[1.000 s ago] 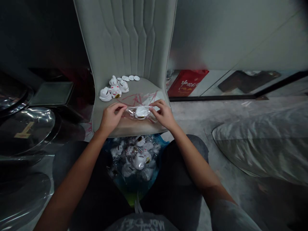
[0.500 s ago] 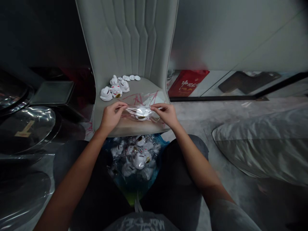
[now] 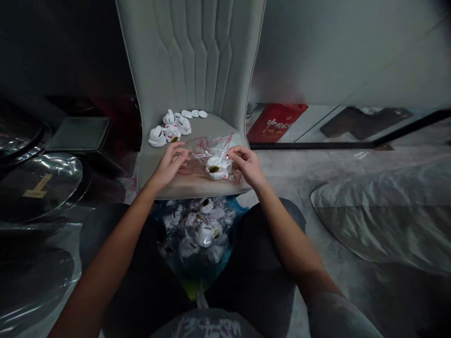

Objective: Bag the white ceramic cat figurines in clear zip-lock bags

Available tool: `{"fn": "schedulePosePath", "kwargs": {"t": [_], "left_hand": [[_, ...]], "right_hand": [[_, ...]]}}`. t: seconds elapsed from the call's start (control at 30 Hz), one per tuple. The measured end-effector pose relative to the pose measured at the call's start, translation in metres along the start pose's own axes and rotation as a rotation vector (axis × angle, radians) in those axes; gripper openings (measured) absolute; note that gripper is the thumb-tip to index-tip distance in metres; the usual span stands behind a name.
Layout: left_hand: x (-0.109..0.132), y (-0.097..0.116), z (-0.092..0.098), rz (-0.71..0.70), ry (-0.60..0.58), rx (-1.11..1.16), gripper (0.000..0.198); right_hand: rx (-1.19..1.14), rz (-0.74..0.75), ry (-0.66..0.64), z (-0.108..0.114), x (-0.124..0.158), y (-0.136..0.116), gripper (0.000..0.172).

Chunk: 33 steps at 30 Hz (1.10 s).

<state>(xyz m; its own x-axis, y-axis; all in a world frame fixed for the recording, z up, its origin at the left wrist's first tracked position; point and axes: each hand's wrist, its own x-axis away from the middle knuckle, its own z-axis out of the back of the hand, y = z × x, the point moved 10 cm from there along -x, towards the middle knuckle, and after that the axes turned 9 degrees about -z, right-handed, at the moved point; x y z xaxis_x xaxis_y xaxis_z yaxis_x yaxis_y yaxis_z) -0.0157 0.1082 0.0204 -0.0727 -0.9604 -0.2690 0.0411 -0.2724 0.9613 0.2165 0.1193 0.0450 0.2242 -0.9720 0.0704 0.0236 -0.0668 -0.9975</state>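
White ceramic beckoning-cat figurine (image 3: pixel 216 168) lying inside clear plastic bag (image 3: pixel 214 148) on grey upholstered chair seat (image 3: pixel 214 124), between hands, nearer right. Right hand (image 3: pixel 247 165): fingers curled, bag edge pinched. Left hand (image 3: pixel 170 164): fingers released, spread, just beside bag. Unbagged figurines (image 3: pixel 165 134) and white discs (image 3: pixel 193 113) grouped at seat back. Bagged figurines (image 3: pixel 200 232) piled in blue sack (image 3: pixel 237 210) below seat.
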Motion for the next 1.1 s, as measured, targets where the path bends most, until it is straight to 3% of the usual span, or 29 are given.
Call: {"fn": "schedulePosePath", "kwargs": {"t": [0.1,0.2,0.43,0.5,0.6,0.7,0.77,0.9,0.93,1.0,1.1], "left_hand": [[0.01,0.001,-0.01,-0.037,-0.153,-0.22,0.062],[0.02,0.0,-0.024,-0.077,-0.289,-0.337,0.061],[0.014,-0.013,-0.041,-0.169,-0.43,-0.587,0.018],[0.008,-0.014,-0.038,-0.165,-0.407,-0.625,0.02],[-0.001,-0.01,-0.024,-0.152,-0.272,-0.659,0.024],[-0.008,-0.006,-0.011,-0.167,-0.149,-0.701,0.03],[-0.011,-0.009,-0.009,-0.169,-0.127,-0.756,0.035],[-0.01,-0.023,-0.012,-0.131,-0.172,-0.947,0.042],[-0.009,-0.024,-0.013,-0.139,-0.177,-0.982,0.043],[-0.007,-0.02,-0.014,-0.172,-0.169,-1.022,0.044],[-0.006,-0.011,-0.012,-0.199,-0.146,-1.027,0.038]], "right_hand": [[-0.117,-0.014,-0.06,-0.003,0.002,-0.003,0.041],[-0.192,-0.03,-0.121,-0.006,0.004,-0.006,0.039],[-0.34,-0.018,-0.195,0.0,0.007,-0.012,0.037],[-0.372,-0.024,-0.217,0.004,0.008,-0.014,0.036],[-0.39,-0.044,-0.242,0.009,0.01,-0.015,0.039],[-0.32,-0.115,-0.331,0.002,0.016,-0.007,0.042],[-0.234,-0.183,-0.471,-0.016,0.024,0.002,0.04],[0.061,-0.305,-0.892,-0.063,0.054,0.023,0.04],[0.154,-0.308,-0.926,-0.067,0.056,0.027,0.041],[0.313,-0.257,-0.81,-0.063,0.044,0.028,0.04],[0.468,-0.124,-0.399,-0.032,0.012,0.018,0.038]]}}
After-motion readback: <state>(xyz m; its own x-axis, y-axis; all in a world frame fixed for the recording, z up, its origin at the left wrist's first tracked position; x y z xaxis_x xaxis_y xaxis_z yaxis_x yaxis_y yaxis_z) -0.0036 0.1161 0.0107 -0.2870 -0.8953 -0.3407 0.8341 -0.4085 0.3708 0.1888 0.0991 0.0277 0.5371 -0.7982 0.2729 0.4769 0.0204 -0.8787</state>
